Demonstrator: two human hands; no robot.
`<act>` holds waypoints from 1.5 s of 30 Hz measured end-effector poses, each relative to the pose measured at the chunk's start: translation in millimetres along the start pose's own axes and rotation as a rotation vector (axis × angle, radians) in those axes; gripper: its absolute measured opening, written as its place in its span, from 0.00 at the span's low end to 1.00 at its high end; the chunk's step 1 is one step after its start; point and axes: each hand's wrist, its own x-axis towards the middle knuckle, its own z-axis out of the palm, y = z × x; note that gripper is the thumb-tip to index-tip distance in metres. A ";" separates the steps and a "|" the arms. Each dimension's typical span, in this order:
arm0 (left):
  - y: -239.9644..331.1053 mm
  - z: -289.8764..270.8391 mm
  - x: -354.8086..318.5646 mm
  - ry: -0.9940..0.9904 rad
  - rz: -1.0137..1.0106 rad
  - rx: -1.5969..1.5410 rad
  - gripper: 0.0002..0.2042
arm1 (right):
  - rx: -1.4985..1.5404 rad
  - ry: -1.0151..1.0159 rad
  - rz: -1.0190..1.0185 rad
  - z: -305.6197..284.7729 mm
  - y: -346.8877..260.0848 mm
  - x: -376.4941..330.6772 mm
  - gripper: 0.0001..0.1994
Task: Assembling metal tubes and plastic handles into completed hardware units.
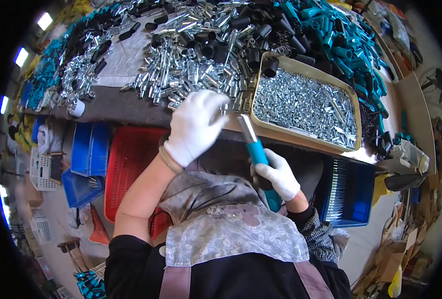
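My left hand (195, 127), in a white glove, is raised over the table's near edge with its fingers bent. A small shiny metal fitting (224, 106) shows at its fingertips, with a pile of silver metal fittings (193, 72) just beyond. My right hand (278, 174), also gloved, is wrapped round a teal tube-shaped handle (256, 151) with a bright metal shaft (247, 128) at its upper end. The shaft tilts up and left towards the left hand, apart from it. Part of the handle is hidden behind the right hand's fingers.
A yellowish tray (359, 122) of small metal parts stands on the table at right. Teal handles (330, 37) and black sleeves (253, 57) heap up behind it. Below the table edge are a red crate (123, 164), blue bins (90, 149) and a dark blue bin (359, 194) with metal rods.
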 end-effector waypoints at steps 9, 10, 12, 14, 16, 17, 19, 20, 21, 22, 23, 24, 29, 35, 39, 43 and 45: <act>-11.0 44.7 9.4 -0.339 -0.247 0.235 0.11 | 0.027 -0.014 -0.136 11.0 9.2 -0.3 0.23; -13.9 41.9 8.0 -0.285 -0.220 0.187 0.09 | 0.001 -0.021 -0.090 8.8 8.7 -1.5 0.27; -15.9 29.8 1.9 -0.216 -0.226 -0.167 0.09 | -0.094 0.014 -0.139 10.9 4.4 -2.3 0.28; -9.4 10.7 -4.9 -0.264 -0.340 -0.560 0.11 | -0.179 0.062 -0.186 9.9 7.2 0.9 0.29; 7.8 -23.2 -3.7 -0.489 -0.524 -0.765 0.11 | -0.596 0.157 -0.489 5.6 16.0 4.4 0.30; 15.0 -32.8 -4.5 -0.562 -0.556 -0.781 0.10 | -0.626 0.157 -0.530 7.0 12.1 3.3 0.30; 14.7 -31.2 -20.8 -0.549 -0.541 -0.759 0.11 | -0.677 0.133 -0.513 10.3 3.3 1.4 0.30; 14.6 -33.3 -22.1 -0.566 -0.557 -0.723 0.11 | -0.737 0.116 -0.498 11.8 1.9 0.7 0.30; 13.2 -34.3 -22.3 -0.574 -0.558 -0.720 0.11 | -0.800 0.150 -0.536 12.8 2.6 1.0 0.29; 11.7 -35.3 -22.7 -0.633 -0.613 -0.709 0.11 | -0.794 0.154 -0.533 13.6 1.3 0.5 0.29; 10.0 -35.6 -22.9 -0.692 -0.667 -0.698 0.11 | -0.932 0.136 -0.502 14.1 -1.4 -0.5 0.31; 10.3 -35.7 -24.7 -0.697 -0.670 -0.698 0.11 | -1.071 0.110 -0.468 14.1 -2.8 -2.5 0.32; 18.5 -34.3 -27.9 -0.703 -0.676 -0.734 0.09 | -1.134 0.168 -0.547 13.7 -4.4 -6.5 0.30; 22.0 -34.6 -34.4 -0.623 -0.294 -0.625 0.09 | -0.990 0.073 -0.450 11.2 -3.9 -9.6 0.24; 22.6 -33.5 -36.3 -0.613 -0.141 -0.602 0.09 | -0.876 -0.020 -0.430 7.2 -6.5 -8.2 0.19; 18.1 -34.4 -36.2 -0.572 0.037 -0.697 0.12 | -0.766 -0.086 -0.451 2.3 -7.0 -7.9 0.20; 19.1 -32.5 -35.0 -0.538 0.105 -0.704 0.12 | -0.711 -0.119 -0.462 0.5 -3.4 -4.7 0.20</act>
